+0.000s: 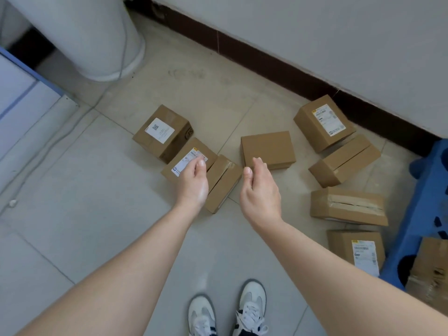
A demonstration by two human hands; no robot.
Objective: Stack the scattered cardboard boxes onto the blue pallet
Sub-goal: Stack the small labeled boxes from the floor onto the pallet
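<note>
Eight boxes (268,149) lie scattered on the floor (116,214), left of the pallet (424,204). Your left hand (194,183) and right hand (259,190) hover over the middle ones, fingers (259,164) relaxed, holding nothing. Small, stiff, probably light: clasp each by opposite side faces.

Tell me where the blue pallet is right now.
The blue pallet sits at the head view's far right edge, with a taped box just left of it.

I stand on pale grey floor tiles (97,214); ahead runs a grey wall (315,32) with dark brown skirting (266,59) (a round white column (92,32) rises at left).
</note>
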